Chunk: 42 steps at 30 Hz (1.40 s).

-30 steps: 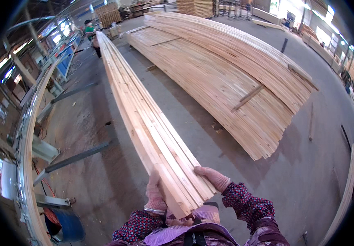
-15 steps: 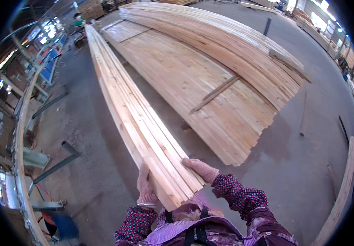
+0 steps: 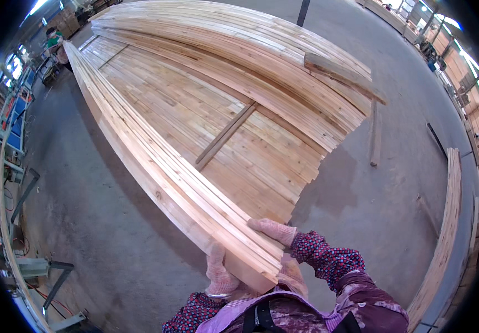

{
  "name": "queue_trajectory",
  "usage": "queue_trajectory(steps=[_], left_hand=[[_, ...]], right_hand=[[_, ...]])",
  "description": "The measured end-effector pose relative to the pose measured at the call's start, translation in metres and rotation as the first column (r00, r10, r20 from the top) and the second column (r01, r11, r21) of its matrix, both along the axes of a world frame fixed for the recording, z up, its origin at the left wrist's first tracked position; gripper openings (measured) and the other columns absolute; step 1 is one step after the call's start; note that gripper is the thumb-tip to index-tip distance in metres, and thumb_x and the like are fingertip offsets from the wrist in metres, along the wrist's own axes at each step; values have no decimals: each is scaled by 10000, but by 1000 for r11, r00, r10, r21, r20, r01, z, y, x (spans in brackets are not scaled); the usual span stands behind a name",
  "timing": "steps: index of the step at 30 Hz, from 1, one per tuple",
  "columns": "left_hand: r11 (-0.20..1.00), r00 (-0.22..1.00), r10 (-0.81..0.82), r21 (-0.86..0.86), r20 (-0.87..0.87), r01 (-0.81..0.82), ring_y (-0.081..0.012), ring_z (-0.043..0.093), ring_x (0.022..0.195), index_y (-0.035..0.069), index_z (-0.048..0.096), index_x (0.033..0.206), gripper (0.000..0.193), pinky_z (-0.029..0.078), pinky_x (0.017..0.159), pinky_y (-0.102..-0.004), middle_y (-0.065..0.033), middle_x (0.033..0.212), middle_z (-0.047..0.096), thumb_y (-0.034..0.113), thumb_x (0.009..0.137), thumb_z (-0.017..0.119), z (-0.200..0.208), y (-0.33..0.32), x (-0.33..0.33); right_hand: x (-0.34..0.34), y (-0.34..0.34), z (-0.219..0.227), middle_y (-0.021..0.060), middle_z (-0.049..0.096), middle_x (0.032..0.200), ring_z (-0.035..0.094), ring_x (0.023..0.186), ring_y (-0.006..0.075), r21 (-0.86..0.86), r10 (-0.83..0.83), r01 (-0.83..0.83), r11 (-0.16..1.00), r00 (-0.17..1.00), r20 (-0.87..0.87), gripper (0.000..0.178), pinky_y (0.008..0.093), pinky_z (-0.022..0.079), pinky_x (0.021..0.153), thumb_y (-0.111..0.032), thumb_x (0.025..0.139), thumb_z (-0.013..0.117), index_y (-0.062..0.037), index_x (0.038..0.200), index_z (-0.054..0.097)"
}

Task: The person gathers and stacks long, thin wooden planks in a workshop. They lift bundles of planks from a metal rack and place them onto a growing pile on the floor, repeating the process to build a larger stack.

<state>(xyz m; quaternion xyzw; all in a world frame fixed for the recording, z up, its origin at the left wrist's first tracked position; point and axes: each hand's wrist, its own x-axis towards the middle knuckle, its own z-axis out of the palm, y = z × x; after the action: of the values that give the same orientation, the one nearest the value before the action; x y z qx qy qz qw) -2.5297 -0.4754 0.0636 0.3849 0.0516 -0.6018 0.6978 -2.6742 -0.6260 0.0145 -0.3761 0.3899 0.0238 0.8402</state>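
Several long pale wooden boards lie side by side as one bundle, running from my body to the far left. My left hand, in a pinkish knit glove, grips the bundle's left edge near its close end. My right hand, gloved alike, clasps the right edge, its fingers partly hidden by the wood. At the far end a co-worker in green stands by the boards, seemingly holding them. Just right of the bundle is a wide, low stack of boards.
A higher row of boards covers the stack's far right side. Thin wooden strips lie across the stack, and a short timber rests on its right end. Metal brackets stand at left; a long beam is at right.
The bundle has moved right with both my hands still gripping it, and now hangs close beside or over the stack's left edge. My view has shifted right too.
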Motion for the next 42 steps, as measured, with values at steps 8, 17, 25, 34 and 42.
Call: queue_trajectory(steps=[8, 17, 25, 34, 42], left_hand=[[997, 995, 60, -52, -80, -64, -314, 579, 1201, -6, 403, 1440, 629, 490, 1028, -431, -202, 1369, 535, 395, 977, 543, 11, -178, -120], [983, 990, -135, -130, -32, 130, -302, 563, 1255, 21, 429, 1443, 621, 458, 1083, -432, -170, 1381, 555, 439, 1001, 552, -21, -359, -178], [986, 988, -137, -103, -66, 130, -303, 545, 1264, 72, 436, 1438, 616, 441, 1093, -495, -143, 1390, 542, 374, 952, 663, -59, -513, -227], [979, 973, -194, 32, -127, 199, -261, 583, 1205, 117, 496, 1383, 582, 500, 1029, -445, -76, 1305, 593, 409, 925, 705, -156, -538, -242], [925, 950, -310, 245, 38, 292, -204, 665, 1010, 100, 549, 1287, 473, 568, 859, -379, -70, 1155, 643, 369, 929, 703, -124, -587, -263]], right_hand=[[-114, -149, -29, 69, 689, 1146, 637, 1014, 122, -526, -18, -44, 849, 994, -111, 601, 298, 518, 914, -549, 1005, 514, -21, 1259, 651], [-244, -328, -23, 100, 727, 1058, 679, 934, 154, -233, -82, 34, 972, 976, -200, 650, 301, 528, 860, -607, 960, 558, -3, 1157, 700], [-295, -466, -18, 179, 701, 1145, 666, 1048, 257, -468, -15, -205, 860, 906, -423, 756, 362, 476, 982, -662, 989, 391, -3, 1257, 645], [-314, -491, -78, 258, 635, 1259, 578, 1215, 338, -307, 88, -346, 887, 777, -623, 771, 378, 403, 1074, -640, 999, 353, 25, 1299, 603], [-303, -433, 105, 210, 637, 1283, 615, 1192, 276, -667, -447, 633, 394, 766, 462, 459, 357, 482, 1011, -292, 1016, 479, 89, 1223, 630]])
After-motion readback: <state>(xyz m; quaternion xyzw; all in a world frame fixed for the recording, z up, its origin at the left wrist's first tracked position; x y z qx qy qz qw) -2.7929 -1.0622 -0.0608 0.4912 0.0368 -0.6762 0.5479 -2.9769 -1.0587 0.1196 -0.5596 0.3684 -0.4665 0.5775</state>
